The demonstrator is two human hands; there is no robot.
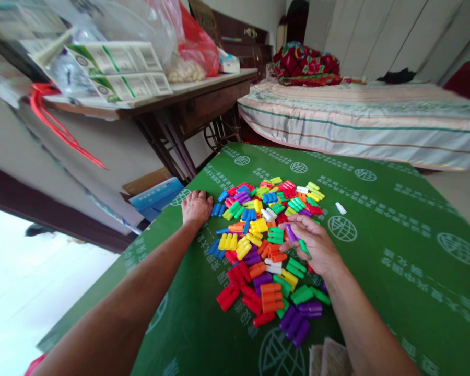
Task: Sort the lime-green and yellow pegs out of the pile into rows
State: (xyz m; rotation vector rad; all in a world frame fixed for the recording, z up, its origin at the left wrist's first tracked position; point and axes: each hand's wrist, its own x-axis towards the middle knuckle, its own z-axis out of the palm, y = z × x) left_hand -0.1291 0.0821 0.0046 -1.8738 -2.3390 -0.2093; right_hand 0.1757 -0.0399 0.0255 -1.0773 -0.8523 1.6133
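A heap of small plastic building pieces point(259, 225), shaped like joined tubes in red, yellow, blue, green, orange, purple and white, is spread over a green printed board point(203, 313). At the heap's left edge my left hand point(197, 209) rests palm down on the board, fingers lying loosely, close to a blue piece point(218, 210). Over the right side of the heap, my right hand point(311, 241) grips a purple tube piece point(291, 233) between thumb and fingers. A green piece point(304, 248) shows under that hand; whether it is held too, I cannot tell.
One white piece point(340, 208) lies apart on the right. Behind the board stand a bed point(360, 120) and a sewing-machine table point(188, 99) with boxes and bags. A blue box point(156, 196) sits below at left. Some brownish cloth point(331, 357) is at the near edge.
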